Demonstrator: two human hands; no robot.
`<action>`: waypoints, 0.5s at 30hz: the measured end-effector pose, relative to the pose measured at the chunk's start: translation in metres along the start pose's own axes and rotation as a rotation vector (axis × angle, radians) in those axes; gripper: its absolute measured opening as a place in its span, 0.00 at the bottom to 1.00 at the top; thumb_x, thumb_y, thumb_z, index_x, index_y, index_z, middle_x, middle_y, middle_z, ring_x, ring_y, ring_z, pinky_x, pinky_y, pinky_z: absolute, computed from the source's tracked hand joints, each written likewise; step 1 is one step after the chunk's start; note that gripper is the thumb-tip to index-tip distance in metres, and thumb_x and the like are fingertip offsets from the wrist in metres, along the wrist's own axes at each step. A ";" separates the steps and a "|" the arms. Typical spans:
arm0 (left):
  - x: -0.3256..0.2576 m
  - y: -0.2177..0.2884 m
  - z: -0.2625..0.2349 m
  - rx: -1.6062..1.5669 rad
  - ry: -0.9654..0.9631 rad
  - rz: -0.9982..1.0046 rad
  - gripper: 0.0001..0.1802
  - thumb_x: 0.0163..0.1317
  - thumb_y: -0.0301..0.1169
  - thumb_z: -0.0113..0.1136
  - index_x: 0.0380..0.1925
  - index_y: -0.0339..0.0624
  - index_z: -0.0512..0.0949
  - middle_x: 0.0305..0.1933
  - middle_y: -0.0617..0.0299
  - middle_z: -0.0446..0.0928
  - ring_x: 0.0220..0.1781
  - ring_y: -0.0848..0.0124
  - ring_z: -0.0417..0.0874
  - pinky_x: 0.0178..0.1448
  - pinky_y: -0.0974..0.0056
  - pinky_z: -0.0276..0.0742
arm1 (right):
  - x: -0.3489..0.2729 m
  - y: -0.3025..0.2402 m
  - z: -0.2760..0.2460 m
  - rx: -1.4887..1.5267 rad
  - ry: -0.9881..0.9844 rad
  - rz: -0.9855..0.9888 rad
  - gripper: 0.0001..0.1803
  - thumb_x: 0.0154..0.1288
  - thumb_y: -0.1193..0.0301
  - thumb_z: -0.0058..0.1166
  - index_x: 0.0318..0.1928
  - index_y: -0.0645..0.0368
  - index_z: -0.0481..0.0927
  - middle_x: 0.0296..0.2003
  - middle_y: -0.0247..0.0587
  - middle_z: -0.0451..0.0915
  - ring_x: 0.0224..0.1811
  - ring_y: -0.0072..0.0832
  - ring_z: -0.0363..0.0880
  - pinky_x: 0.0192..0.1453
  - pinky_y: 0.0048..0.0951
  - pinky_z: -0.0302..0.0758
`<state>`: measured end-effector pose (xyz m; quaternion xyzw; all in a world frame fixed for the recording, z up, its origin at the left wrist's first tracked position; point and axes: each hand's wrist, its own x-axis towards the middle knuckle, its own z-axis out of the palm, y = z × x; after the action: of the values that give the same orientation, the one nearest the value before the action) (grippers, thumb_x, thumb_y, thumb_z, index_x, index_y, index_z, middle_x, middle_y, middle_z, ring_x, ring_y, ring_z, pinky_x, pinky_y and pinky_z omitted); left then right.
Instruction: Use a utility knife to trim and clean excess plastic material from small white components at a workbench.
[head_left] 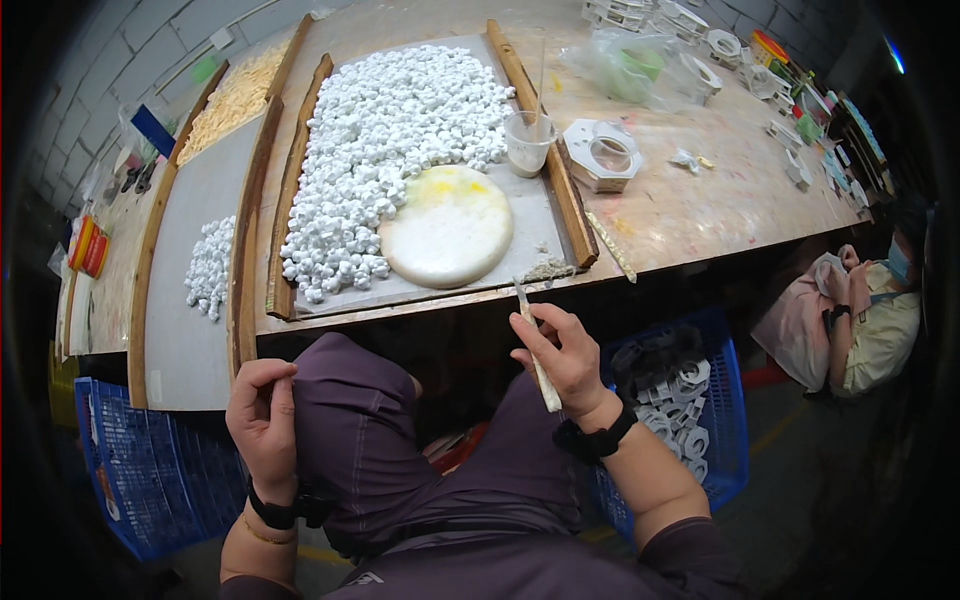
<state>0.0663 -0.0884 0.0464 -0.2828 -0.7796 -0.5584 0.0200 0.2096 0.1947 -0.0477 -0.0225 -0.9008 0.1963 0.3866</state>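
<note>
My right hand (565, 355) is closed round a small knife (545, 382) with a pale wrapped handle; its thin tip points up toward the table edge. Over my left thigh, my left hand (265, 415) has curled fingers with thumb and forefinger close together; anything between them is too small to make out. In front of me a round whitish slab (447, 235) with yellow smears lies on a wood-edged board (530, 205). Behind and left of it spread many small white knobbly pieces (400, 120). Crumbly scraps (548, 268) lie by the board's front edge.
A clear cup (528, 150) with a stick stands beside a white octagonal frame (602, 155). Smaller white pieces (210, 268) lie on the left board. Blue crates (735, 400) flank me below the table. At right sits another person (880, 330).
</note>
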 end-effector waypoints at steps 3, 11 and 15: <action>0.000 -0.002 0.003 0.003 0.006 -0.002 0.06 0.62 0.16 0.49 0.36 0.34 0.74 0.37 0.60 0.73 0.40 0.75 0.74 0.47 0.73 0.67 | 0.004 0.010 0.008 -0.050 -0.022 -0.051 0.23 0.47 0.73 0.66 0.48 0.56 0.81 0.45 0.41 0.75 0.31 0.27 0.75 0.31 0.25 0.75; -0.001 -0.003 0.005 0.034 0.029 0.002 0.05 0.63 0.17 0.49 0.35 0.34 0.74 0.37 0.61 0.73 0.39 0.75 0.74 0.47 0.74 0.67 | 0.003 0.016 0.020 -0.116 -0.061 -0.155 0.22 0.50 0.72 0.62 0.49 0.58 0.79 0.51 0.49 0.74 0.35 0.33 0.77 0.35 0.27 0.77; -0.001 -0.003 0.007 0.021 0.053 -0.006 0.05 0.63 0.17 0.49 0.36 0.33 0.74 0.37 0.61 0.73 0.40 0.75 0.74 0.47 0.74 0.67 | 0.001 0.016 0.019 -0.094 -0.079 -0.165 0.20 0.51 0.73 0.61 0.47 0.62 0.79 0.51 0.51 0.74 0.37 0.34 0.78 0.38 0.28 0.78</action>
<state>0.0678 -0.0836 0.0408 -0.2654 -0.7854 -0.5577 0.0420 0.1936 0.2032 -0.0649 0.0416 -0.9223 0.1221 0.3644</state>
